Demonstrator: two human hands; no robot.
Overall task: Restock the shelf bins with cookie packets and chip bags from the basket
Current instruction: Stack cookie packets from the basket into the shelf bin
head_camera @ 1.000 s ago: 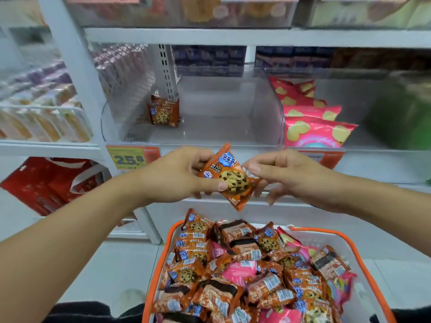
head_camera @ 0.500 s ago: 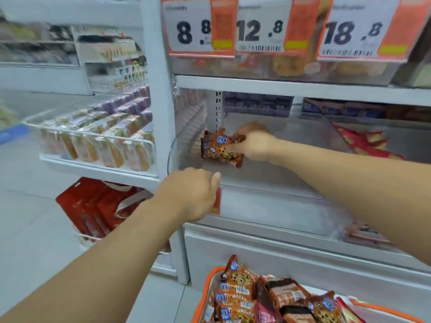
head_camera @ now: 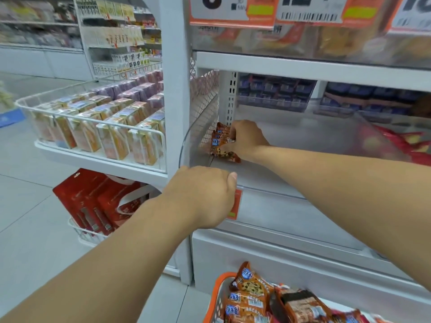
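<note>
Cookie packets [head_camera: 221,142] in orange-brown wrappers with blue logo patches and chocolate-chip cookie pictures stand at the back left corner of the clear plastic shelf bin [head_camera: 291,183], pressed against its left wall. The right hand [head_camera: 245,139] reaches deep into the bin, its grip curled round the nearest packet with the fingers hidden behind the wrapper, so that the packet sits just left of the knuckles and touches the bin floor. The left hand [head_camera: 203,197] rests on the bin's front lip, fingers folded over the edge and thumb on top, covering most of an orange price tag [head_camera: 235,206]. Large orange-and-white price labels [head_camera: 310,10] hang from the shelf above; only partial digits, a "6" and a "12", can be read, and the packet lettering is too small to make out. At the bottom edge an orange plastic basket [head_camera: 215,297] holds more of the same packets. Red chip bags [head_camera: 405,145] lie in the neighbouring bin to the right. Compared with half a second ago, the right hand has pushed the packet farther back and lower, while the left hand's hold on the lip is unchanged.
</note>
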